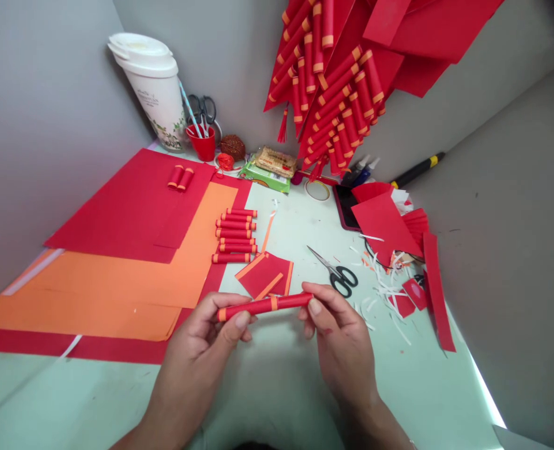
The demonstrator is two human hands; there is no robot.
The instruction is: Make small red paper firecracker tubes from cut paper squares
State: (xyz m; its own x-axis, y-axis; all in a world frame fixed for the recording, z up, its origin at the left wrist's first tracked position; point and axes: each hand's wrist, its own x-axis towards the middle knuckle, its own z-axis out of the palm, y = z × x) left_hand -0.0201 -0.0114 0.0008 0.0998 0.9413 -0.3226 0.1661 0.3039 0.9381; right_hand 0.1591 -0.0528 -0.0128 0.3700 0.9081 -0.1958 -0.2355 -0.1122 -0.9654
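A thin red paper roll [264, 305] with orange bands lies level between both my hands, just above the pale green table [277, 387]. My left hand [211, 331] pinches its left end with thumb and fingers. My right hand [337, 331] holds its right end at the fingertips. Just beyond the roll lie small red paper squares with orange strips [264, 275]. A pile of several finished red rolls [236, 235] sits past them, on the orange and red sheets.
Large orange paper [117, 281] and red paper [131, 206] cover the left of the table. Black-handled scissors [337, 272] lie right of the squares, beside paper scraps [389, 287]. Hanging firecracker decorations [333, 94], a white cup [157, 87] and a red pot [204, 144] stand at the back.
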